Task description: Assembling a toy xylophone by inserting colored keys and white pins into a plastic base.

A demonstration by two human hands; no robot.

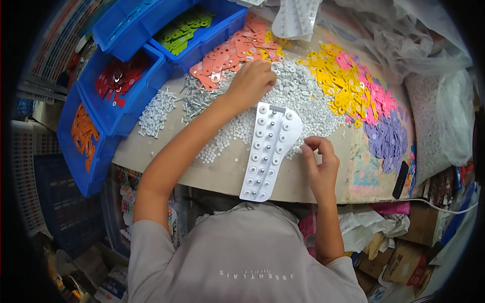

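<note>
A white plastic jig board [265, 151] lies at the table's near edge between my hands. Round white parts sit in a row along either side of it, with metal pins down its middle groove. Over the heap of small white and grey round pieces [298, 88], my left hand [252, 83] is closed, fingers curled downward; what they hold is hidden. Beside the jig's right edge, my right hand [322, 162] has its thumb and fingertips drawn together. Anything pinched there is too small to make out. Salmon-coloured flat tabs [232, 48] are piled just beyond my left hand.
Blue bins [118, 118] with red, orange, green and blue pieces stand at left, near loose screws [157, 112]. Yellow [336, 76], pink [376, 101] and purple tabs [389, 141] are heaped at right. A filled clear bag [434, 121] borders the table; another white jig [295, 17] is at the back.
</note>
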